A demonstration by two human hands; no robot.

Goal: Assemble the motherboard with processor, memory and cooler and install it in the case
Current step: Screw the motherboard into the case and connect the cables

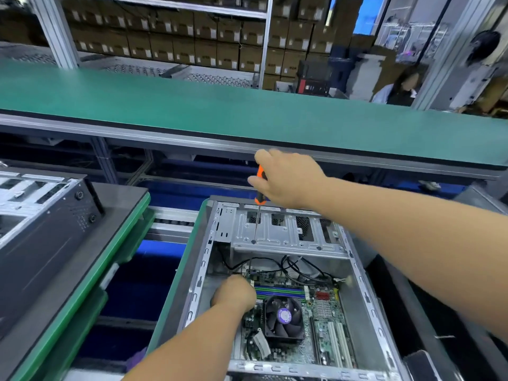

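An open metal computer case lies on its side in front of me. Inside it sits the green motherboard with a black cooler fan and memory sticks fitted. My right hand grips an orange-and-black screwdriver upright above the case's far end; its tip rests on the silver drive cage. My left hand reaches down into the case at the motherboard's upper left corner, with its fingers curled; what they hold is hidden.
A second case lies on a green-edged pallet at the left. A long green-topped bench runs across behind. Black cables loop inside the case near the drive cage. Shelves of cardboard boxes and a seated person are far back.
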